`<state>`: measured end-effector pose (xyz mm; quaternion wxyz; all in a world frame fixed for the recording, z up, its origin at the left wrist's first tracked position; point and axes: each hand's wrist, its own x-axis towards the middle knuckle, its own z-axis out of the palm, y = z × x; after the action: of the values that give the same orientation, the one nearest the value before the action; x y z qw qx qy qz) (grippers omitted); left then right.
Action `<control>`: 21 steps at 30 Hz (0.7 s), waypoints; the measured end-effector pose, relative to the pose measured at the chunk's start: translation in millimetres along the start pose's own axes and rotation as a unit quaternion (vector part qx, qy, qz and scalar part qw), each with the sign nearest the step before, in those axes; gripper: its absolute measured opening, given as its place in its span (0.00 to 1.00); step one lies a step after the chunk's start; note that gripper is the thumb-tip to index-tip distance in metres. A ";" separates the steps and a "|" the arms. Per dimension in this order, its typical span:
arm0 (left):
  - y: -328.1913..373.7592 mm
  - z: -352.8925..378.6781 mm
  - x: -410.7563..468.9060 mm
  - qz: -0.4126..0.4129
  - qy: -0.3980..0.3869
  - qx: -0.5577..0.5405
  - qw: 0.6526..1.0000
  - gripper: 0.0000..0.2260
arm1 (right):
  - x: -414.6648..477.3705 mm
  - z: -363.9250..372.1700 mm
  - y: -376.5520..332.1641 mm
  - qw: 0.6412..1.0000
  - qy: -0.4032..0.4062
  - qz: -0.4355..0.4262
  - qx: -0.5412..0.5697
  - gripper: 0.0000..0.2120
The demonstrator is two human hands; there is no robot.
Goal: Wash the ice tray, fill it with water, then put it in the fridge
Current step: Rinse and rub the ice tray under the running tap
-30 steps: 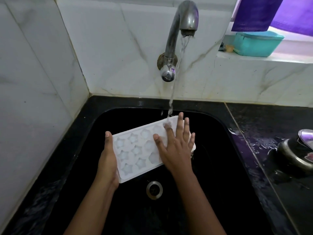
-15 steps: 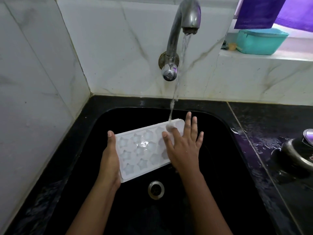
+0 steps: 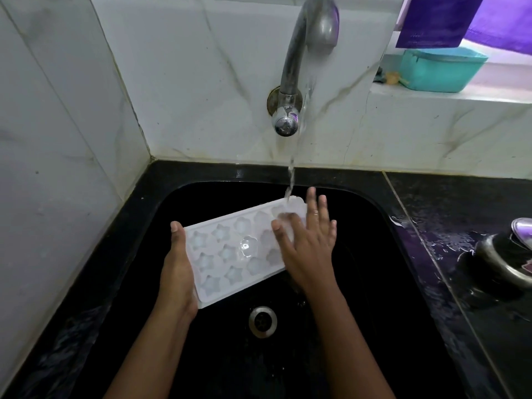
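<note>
**Q:** What are your hands doing at the sink?

**A:** Both your forearms reach in from the bottom edge. Your left hand [image 3: 177,272] holds the near-left short end of the ice tray [image 3: 230,254], with the thumb straight along its top edge. The fingers go beneath and are hidden, so that grip is closed round the tray's end. Your right hand [image 3: 309,249] lies palm down on the tray's far right end, its grip spread, fingers straight and apart.

**Q:** And the count, near to far?

**A:** One steel drain [image 3: 262,321] lies nearest, in the floor of the one black sink [image 3: 388,283]. Over it are two hands and one white tray, held slantwise. Its star-shaped moulds run in three rows, and your right hand covers some, so the full number cannot be told. One water stream [image 3: 291,174] falls from one tap [image 3: 305,53] on the tiled wall onto the tray's far corner. To the right, on the wet black desk [image 3: 460,197], sits one metal vessel [image 3: 501,263], cut by the frame. Farthest, on the ledge, is one teal tub [image 3: 440,70] under purple cloth [image 3: 437,21].
</note>
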<state>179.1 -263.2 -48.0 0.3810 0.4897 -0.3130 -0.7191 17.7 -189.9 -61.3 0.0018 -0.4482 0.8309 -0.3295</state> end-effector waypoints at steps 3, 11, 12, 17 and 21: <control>1.2 -0.3 0.9 -0.002 0.012 -0.010 1.000 0.29 | 3.3 -8.6 9.4 0.994 0.100 0.021 0.043 0.29; -3.0 -0.5 3.3 -0.030 0.020 -0.036 0.999 0.34 | 4.6 -2.9 12.7 0.995 0.099 -0.004 0.032 0.16; -3.3 0.1 3.1 -0.030 0.020 -0.037 0.999 0.35 | 3.5 -1.4 9.0 0.996 0.085 -0.009 0.025 0.17; -1.6 -0.6 1.2 -0.023 0.024 -0.039 0.999 0.34 | -0.8 5.2 0.3 0.997 -0.055 -0.037 -0.038 0.28; -2.9 2.6 -0.6 -0.017 0.015 -0.026 0.999 0.33 | -2.0 4.3 4.4 0.997 0.033 -0.010 -0.072 0.25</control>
<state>176.1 -261.0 -49.3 0.3856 0.4958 -0.2800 -0.7260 16.9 -189.1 -67.6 -0.0612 -0.4449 0.8475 -0.2831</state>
